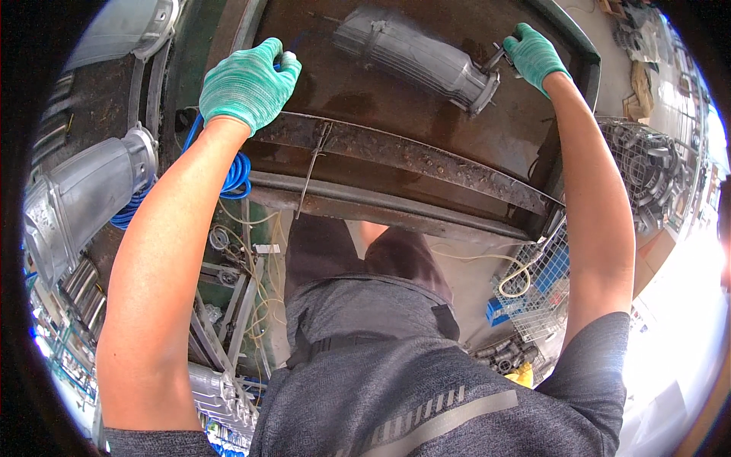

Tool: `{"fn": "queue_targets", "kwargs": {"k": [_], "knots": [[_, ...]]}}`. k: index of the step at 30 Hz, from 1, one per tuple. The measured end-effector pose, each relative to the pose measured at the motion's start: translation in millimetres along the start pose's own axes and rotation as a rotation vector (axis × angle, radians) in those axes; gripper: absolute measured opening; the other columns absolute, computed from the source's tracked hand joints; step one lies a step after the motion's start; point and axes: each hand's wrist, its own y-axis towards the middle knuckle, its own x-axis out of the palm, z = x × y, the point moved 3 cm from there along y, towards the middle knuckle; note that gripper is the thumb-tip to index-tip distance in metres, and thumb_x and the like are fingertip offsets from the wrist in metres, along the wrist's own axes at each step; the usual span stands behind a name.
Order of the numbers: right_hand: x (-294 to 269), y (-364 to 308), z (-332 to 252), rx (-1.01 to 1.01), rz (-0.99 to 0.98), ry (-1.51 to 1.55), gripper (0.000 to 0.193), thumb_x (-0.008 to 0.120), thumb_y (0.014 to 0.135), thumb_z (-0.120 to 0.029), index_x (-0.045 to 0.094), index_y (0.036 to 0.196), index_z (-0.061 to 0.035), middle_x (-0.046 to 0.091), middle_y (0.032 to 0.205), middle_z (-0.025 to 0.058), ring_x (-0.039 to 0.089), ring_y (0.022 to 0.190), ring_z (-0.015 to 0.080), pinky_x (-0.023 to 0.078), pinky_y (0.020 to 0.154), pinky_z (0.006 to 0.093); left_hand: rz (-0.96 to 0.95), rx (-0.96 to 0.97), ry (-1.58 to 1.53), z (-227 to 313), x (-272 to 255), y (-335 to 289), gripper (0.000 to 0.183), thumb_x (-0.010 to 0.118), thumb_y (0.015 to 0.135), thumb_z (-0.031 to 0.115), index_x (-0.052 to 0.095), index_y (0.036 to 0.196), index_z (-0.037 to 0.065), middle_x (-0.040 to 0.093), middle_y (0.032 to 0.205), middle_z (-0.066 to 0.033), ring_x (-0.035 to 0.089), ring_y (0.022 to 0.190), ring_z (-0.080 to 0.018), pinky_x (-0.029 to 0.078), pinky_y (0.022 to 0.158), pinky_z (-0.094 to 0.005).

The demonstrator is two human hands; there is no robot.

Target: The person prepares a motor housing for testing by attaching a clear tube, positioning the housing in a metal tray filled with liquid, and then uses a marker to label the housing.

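A grey ribbed metal housing (pixel 422 61) lies in a dark, rusty trough (pixel 403 156) that appears to hold water. Its blurred left end seems to be under the surface. At the housing's flanged right end, my right hand (pixel 535 55), in a green knit glove, is closed by a small metal fitting (pixel 498 59) and seems to grip it. My left hand (pixel 247 85), gloved alike, is curled over the trough's left side, apart from the housing. Something dark blue shows between its thumb and fingers, too hidden to name. A coiled blue hose (pixel 237 177) hangs below that wrist.
Similar large grey housings (pixel 87 198) stand at the left. A thin metal rod (pixel 311 171) crosses the trough's near rim. Right of the trough is a wire basket (pixel 636 164) with metal parts. Pale thin tubing (pixel 518 278) and a gauge (pixel 218 238) are below the trough.
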Motion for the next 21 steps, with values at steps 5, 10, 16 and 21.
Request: {"fn": "queue_targets", "kwargs": {"k": [5, 10, 16, 21], "knots": [[7.2, 5.0, 16.3, -0.127, 0.131, -0.110, 0.036, 0.062, 0.097, -0.031, 0.061, 0.117, -0.0001, 0.072, 0.098, 0.0238, 0.072, 0.081, 0.0349, 0.058, 0.074, 0.0430, -0.006, 0.001, -0.009, 2.9, -1.3, 0.4, 0.034, 0.056, 0.097, 0.046, 0.071, 0.109, 0.018, 0.073, 0.092, -0.0174, 0.070, 0.089, -0.0406, 0.055, 0.079, -0.0516], [-1.5, -0.9, 3.3, 0.015, -0.009, -0.004, 0.040, 0.061, 0.097, -0.031, 0.060, 0.122, 0.0003, 0.072, 0.104, 0.0232, 0.072, 0.088, 0.0365, 0.058, 0.080, 0.0445, -0.018, -0.007, -0.017, 0.8, -1.2, -0.8, 0.034, 0.056, 0.097, 0.046, 0.071, 0.108, 0.017, 0.073, 0.091, -0.0175, 0.070, 0.088, -0.0409, 0.055, 0.078, -0.0518], [4.7, 8.2, 25.0, -0.040, 0.034, -0.068, 0.043, 0.060, 0.097, -0.031, 0.059, 0.126, 0.0004, 0.072, 0.105, 0.0247, 0.072, 0.089, 0.0370, 0.058, 0.083, 0.0449, 0.033, 0.019, -0.013, 0.4, 1.0, -0.9, 0.034, 0.057, 0.097, 0.046, 0.071, 0.110, 0.018, 0.073, 0.092, -0.0175, 0.070, 0.088, -0.0405, 0.055, 0.079, -0.0514], [2.0, 2.4, 22.4, 0.005, 0.018, -0.040, 0.041, 0.059, 0.098, -0.031, 0.060, 0.124, 0.0006, 0.071, 0.100, 0.0246, 0.073, 0.082, 0.0343, 0.060, 0.075, 0.0433, 0.020, 0.009, -0.009, -0.7, 2.4, -0.5, 0.034, 0.057, 0.097, 0.046, 0.072, 0.110, 0.019, 0.073, 0.094, -0.0175, 0.070, 0.089, -0.0400, 0.055, 0.079, -0.0510]]}}
